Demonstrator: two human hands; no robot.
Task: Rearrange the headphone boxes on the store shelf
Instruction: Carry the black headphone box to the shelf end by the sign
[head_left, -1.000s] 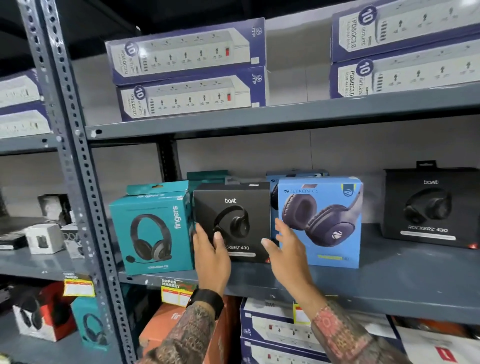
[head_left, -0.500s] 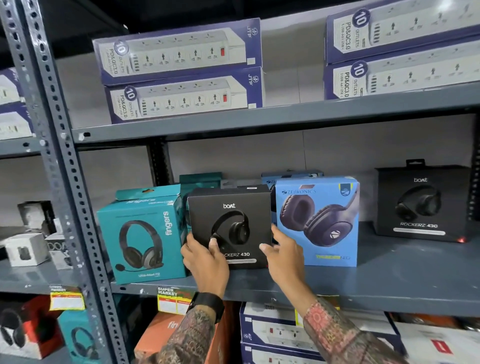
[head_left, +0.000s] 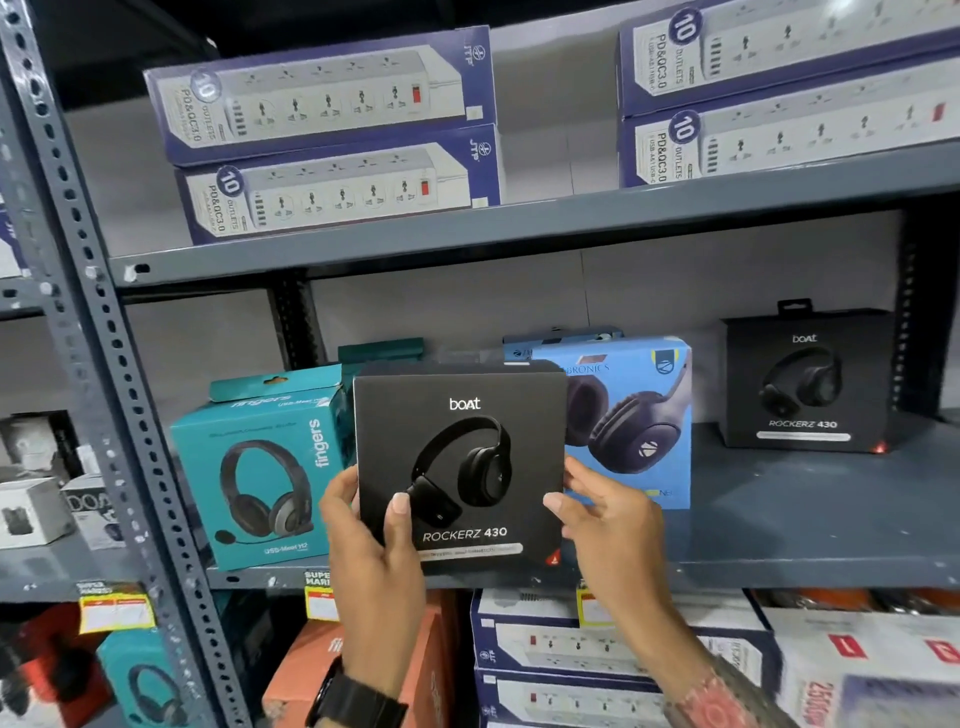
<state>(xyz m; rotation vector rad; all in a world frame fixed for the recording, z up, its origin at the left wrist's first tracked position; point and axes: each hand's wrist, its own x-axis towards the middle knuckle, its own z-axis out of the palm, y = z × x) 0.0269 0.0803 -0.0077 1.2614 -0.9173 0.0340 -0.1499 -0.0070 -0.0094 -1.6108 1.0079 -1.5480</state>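
Boat box (head_left: 460, 467) in both my hands, held upright in front of the middle shelf (head_left: 779, 551), label facing me: "boAt" on top, "ROCKERZ 430" below a black headphone picture, small red mark at the bottom right corner. Left hand (head_left: 371, 551) clamped on the left edge, thumb across the front near the headphone picture. Right hand (head_left: 605, 525) grips the lower right edge, thumb on the front, fingers behind. Box overlaps the two boxes behind it; bottom edge sits about level with the shelf lip, can't tell if it touches.

Teal box (head_left: 260, 467) on the shelf to the left: "fingers" vertical on the front, "USB-Mate H2" at the bottom, headset with mic. Blue box (head_left: 639, 426) to the right, partly hidden: "...BRONICS" readable, dark blue headphones. Second black box (head_left: 802, 384) further right, well apart: same "boAt", "ROCKERZ 430".

Upper shelf: purple strip boxes (head_left: 322, 140), stacked two high, "10 OUTLETS", "PD&QC3.0", "JTP". More of these below, right side. Yellow tag (head_left: 318, 578) on the shelf lip reads "SUPER MAR...", rest hidden by my wrist. Black watch (head_left: 358, 701) on the left wrist.
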